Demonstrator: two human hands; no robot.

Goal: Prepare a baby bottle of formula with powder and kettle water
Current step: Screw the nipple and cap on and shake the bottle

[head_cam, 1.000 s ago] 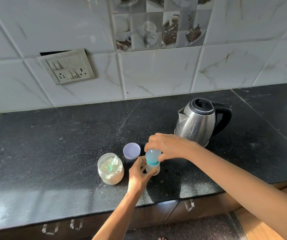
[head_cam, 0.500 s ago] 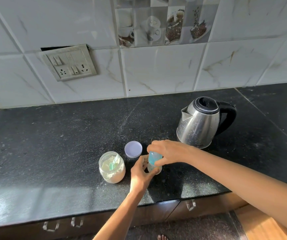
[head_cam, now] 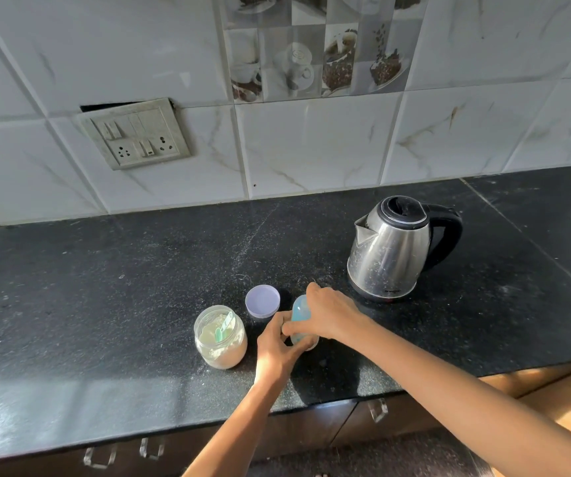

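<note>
A white marbled tile wall (head_cam: pixel 311 142) filled the upper half of the view, with a band of coffee-cup picture tiles (head_cam: pixel 311 46) at the top. Below it ran the black speckled counter (head_cam: pixel 105 287), which was dusted with pale streaks and carried all the task's things. Dark cabinet fronts (head_cam: pixel 311 432) with clear handles showed under its front edge.

A steel kettle (head_cam: pixel 392 249) with a black lid and handle stood upright at the right of the counter. Its spout pointed left and its handle right, and it stood apart from the other items. A grey switch and socket plate (head_cam: pixel 136 134) sat on the wall to the left.

Both hands met near the front middle of the counter. The right hand (head_cam: pixel 328 316) reached in from the right and curled its fingers around the upper part of the baby bottle (head_cam: pixel 300 311). The left hand (head_cam: pixel 277 349) came up from below and gripped the bottle's lower body. The pale blue bottle stood on the counter between them, tipped slightly to the left.

Just left of the hands stood an open glass jar (head_cam: pixel 220 339) of white powder. A lilac lid (head_cam: pixel 262 301) lay flat just behind it, between the jar and the bottle. A small green scoop (head_cam: pixel 223 328) rested in the powder, leaning against the jar's rim.
</note>
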